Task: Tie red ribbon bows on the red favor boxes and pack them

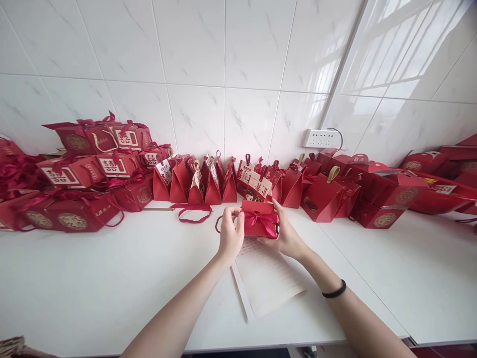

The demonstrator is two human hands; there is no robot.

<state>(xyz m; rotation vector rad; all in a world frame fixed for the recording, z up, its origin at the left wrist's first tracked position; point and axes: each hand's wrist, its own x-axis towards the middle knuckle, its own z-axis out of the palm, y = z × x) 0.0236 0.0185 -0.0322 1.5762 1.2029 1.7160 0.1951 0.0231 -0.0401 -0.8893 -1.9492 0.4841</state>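
Between my two hands is a small red gift box (254, 227) with a shiny ribbon bow (260, 219) across its front. My left hand (231, 232) grips its left side, thumb toward me and fingers curled at the edge. On the other side, my right hand (283, 232) wraps the right end, with fingers at the top and below. A dark beaded cord shows at both sides of the box. Under it lies an open sheet of printed paper (270, 283), its top part hidden by the box and my hands. A black band (334, 289) circles my right wrist.
Stacked red boxes with ribbons (74, 171) stand at the left. A row of red triangular boxes (213, 186) lines the tiled wall, with larger red boxes (383, 199) at the right. A loose ribbon loop (195, 220) lies on the white table (149, 283). Behind is a power strip (323, 138).
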